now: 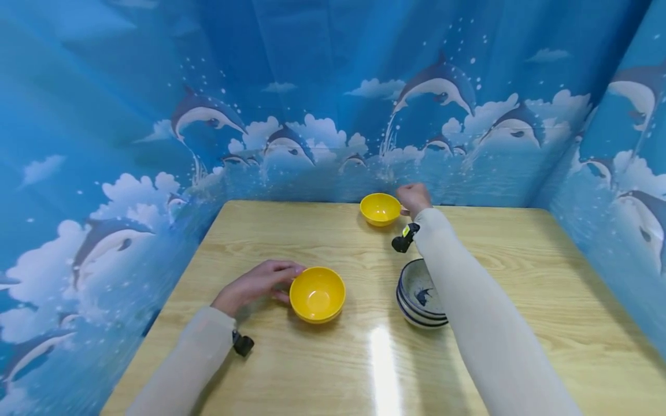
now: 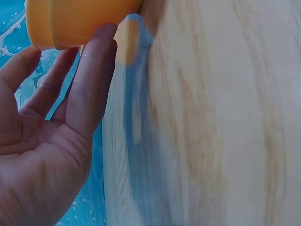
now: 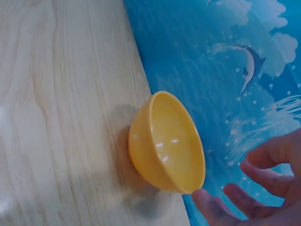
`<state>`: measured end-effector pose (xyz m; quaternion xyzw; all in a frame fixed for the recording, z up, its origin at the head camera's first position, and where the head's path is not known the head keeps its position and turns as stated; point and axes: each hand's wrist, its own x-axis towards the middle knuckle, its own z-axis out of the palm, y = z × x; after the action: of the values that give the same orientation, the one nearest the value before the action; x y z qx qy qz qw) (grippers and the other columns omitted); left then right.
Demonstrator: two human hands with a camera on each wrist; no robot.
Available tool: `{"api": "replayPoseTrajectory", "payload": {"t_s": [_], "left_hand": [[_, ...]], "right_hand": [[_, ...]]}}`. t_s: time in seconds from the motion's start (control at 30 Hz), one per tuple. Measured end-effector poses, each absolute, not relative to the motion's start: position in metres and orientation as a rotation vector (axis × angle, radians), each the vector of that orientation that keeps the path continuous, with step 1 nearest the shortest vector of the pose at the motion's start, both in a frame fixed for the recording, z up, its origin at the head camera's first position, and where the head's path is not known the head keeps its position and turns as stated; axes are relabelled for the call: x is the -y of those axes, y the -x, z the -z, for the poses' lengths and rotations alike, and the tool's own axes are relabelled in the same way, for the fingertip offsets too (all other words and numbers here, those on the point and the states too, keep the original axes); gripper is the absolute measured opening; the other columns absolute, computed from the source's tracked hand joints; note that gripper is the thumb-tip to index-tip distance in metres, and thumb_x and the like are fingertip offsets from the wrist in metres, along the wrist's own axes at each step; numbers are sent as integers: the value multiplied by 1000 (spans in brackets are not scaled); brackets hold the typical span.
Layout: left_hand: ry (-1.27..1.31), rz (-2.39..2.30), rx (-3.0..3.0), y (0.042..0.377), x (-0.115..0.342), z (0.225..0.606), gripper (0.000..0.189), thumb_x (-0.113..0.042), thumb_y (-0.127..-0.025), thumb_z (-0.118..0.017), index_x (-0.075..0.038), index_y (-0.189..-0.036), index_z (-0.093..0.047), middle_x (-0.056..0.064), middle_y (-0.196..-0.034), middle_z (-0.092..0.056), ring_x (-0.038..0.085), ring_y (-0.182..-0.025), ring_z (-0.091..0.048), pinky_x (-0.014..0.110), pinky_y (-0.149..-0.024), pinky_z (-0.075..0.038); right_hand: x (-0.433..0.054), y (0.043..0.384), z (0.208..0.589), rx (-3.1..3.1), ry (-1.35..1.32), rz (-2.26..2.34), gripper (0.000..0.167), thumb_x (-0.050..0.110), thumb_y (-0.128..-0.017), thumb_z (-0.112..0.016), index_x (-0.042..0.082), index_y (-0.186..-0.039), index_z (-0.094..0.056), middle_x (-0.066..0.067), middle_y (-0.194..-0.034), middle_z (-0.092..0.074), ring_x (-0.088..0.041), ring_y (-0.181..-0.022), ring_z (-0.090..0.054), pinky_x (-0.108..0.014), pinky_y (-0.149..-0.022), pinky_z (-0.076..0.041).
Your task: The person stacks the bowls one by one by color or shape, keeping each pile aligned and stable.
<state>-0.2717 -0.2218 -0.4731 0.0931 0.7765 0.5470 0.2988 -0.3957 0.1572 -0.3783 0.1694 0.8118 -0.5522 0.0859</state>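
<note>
My left hand (image 1: 265, 286) is at the left side of a glossy yellow bowl (image 1: 318, 294), in the middle of the table. A second rim line shows beneath it, like nested bowls. In the left wrist view the extended fingers (image 2: 87, 80) touch the yellow outer wall (image 2: 84, 21), and the palm stays apart from it. At the far edge stands another yellow bowl (image 1: 380, 209), upright. My right hand (image 1: 414, 199) is just right of it. In the right wrist view its fingers (image 3: 263, 176) are spread and loosely bent, with one fingertip right at the rim.
A stack of several grey-white bowls (image 1: 416, 283) with dark blue rims stands below my right forearm, partly hidden by the sleeve (image 1: 468, 294). The light wood table (image 1: 520, 248) meets a blue dolphin-print curtain (image 1: 322, 104) at the back and sides.
</note>
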Motion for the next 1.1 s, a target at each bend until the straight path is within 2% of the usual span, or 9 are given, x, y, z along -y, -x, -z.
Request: {"api": "replayPoseTrajectory", "payload": {"t_s": [0.17,0.37,0.47,0.6,0.63,0.7,0.8,0.9,1.1], "left_hand": [[-242,-1455,-2049,274,217,474,62,-47,-112,-60,-4,-156,-57,18,-152,-64,26,-126,-70,40,-94,-68],[-233,-1456,-2053,275,216,475,62,-47,-111,-62,-4,-156,-57,18,-152,-64,25,-124,-70,39,-93,-68],[-239,-1459,-2048,274,216,475,62,-47,-111,-62,-4,-156,-57,18,-153,-63,25,-126,-69,39,-93,-68],[-238,-1458,-2046,273,216,473,63,-46,-111,-62,-4,-157,-56,18,-155,-62,26,-129,-68,40,-93,-68],[-238,-1457,-2047,273,216,473,63,-47,-111,-62,-4,-157,-56,18,-155,-62,26,-129,-69,40,-93,-68],[-239,-1450,-2052,273,215,473,64,-47,-111,-62,-4,-157,-56,18,-155,-62,26,-128,-69,40,-93,-68],[-229,-1445,-2061,274,214,472,64,-49,-110,-63,-5,-157,-57,18,-154,-63,25,-126,-70,40,-92,-68],[-225,-1443,-2066,272,215,471,64,-49,-110,-63,-5,-157,-56,18,-154,-62,26,-127,-69,40,-92,-68],[-223,-1438,-2072,270,217,470,63,-48,-111,-62,-4,-156,-57,18,-154,-62,26,-127,-68,40,-93,-68]], "right_hand": [[-163,399,385,-2406,-538,1631,51,14,-116,-43,9,-166,-44,-12,-174,-40,-32,-157,-42,-49,-120,-53],[-164,403,393,-2401,-571,1622,50,9,-115,-47,7,-165,-45,-15,-170,-44,-33,-153,-46,-46,-119,-55],[-162,404,396,-2404,-567,1612,49,8,-115,-47,7,-164,-48,-15,-170,-45,-29,-142,-51,-46,-118,-55],[-161,406,399,-2405,-547,1586,49,7,-115,-45,8,-163,-49,-16,-170,-45,-21,-102,-53,-45,-115,-55],[-162,406,400,-2401,-545,1580,49,6,-115,-44,8,-164,-49,-16,-171,-45,-21,-101,-54,-45,-114,-56],[-164,409,402,-2404,-542,1565,49,7,-115,-44,10,-164,-49,-15,-171,-45,-17,-80,-48,-42,-105,-58],[-164,412,406,-2405,-545,1553,50,8,-115,-45,11,-165,-48,-15,-170,-47,-13,-64,-39,-35,-86,-55],[-160,413,409,-2402,-539,1559,50,9,-115,-46,11,-165,-48,-15,-169,-49,-12,-56,-28,-31,-68,-45],[-157,415,417,-2365,-521,1545,53,4,-114,-46,11,-166,-46,-16,-170,-46,-12,-54,-24,-27,-54,-37]]}}
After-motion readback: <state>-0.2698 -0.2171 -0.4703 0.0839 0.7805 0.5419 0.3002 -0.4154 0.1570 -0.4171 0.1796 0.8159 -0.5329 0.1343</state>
